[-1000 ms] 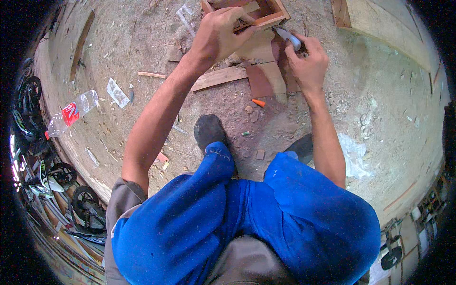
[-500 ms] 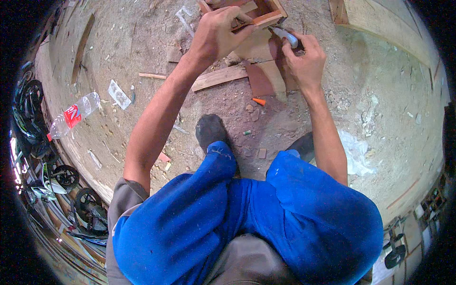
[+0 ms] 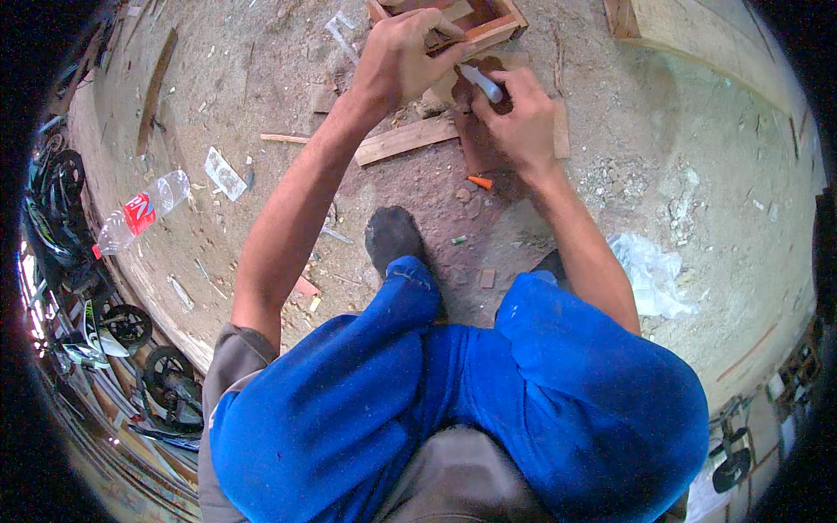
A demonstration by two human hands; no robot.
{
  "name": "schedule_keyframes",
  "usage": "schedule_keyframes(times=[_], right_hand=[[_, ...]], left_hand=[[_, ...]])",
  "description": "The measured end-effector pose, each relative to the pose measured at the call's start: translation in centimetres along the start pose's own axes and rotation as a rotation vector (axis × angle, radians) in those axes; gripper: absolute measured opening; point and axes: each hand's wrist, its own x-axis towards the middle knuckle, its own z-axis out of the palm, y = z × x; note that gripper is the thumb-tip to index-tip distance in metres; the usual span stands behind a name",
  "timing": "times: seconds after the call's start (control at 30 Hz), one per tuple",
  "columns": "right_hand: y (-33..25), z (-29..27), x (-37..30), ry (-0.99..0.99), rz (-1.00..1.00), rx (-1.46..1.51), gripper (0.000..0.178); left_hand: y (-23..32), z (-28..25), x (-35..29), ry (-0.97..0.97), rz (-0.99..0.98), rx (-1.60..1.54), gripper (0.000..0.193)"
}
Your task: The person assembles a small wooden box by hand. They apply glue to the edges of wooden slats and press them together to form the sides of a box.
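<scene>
At the far edge of the view is a small open wooden box (image 3: 493,35) with thin board walls. My left hand (image 3: 403,59) has its thumb and fingers closed on the box's near wall. Just right of it, my right hand (image 3: 523,122) grips a small white glue bottle (image 3: 484,84), its narrow tip pointing up and left toward that wall. Whether the tip touches the wood I cannot tell. Beneath my right hand lies a brown flat piece (image 3: 478,148), partly covered. An orange cone-shaped cap (image 3: 480,182) rests on the dirt nearer to me.
A wooden strip (image 3: 405,141) lies below my left hand. To the left are a clear plastic bottle (image 3: 144,212) and a clear wrapper (image 3: 225,173). A plastic bag (image 3: 649,275) sits right of my knee. A thick timber (image 3: 697,39) lies at far right; motorbikes (image 3: 131,322) stand left.
My right hand has moved left along the box's near wall with the glue bottle. My left hand keeps its hold on the box.
</scene>
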Motion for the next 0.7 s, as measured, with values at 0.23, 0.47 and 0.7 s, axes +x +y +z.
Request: schedule_keyframes(times=[0.23,0.47,0.7], right_hand=[[1.2,-1.9,1.3,0.074,0.040,-0.088,0.022],[0.2,0.5,-0.3,0.026,-0.022,-0.028,0.024],[0.0,0.0,0.1,-0.004,0.088,-0.012,0.027]], left_hand=[[-0.2,-0.4,0.0,-0.006,0.041,0.071,0.022],[0.3,-0.2,0.3,-0.081,-0.102,0.026,0.022],[0.6,-0.5,0.2,-0.092,-0.152,0.065,0.023]])
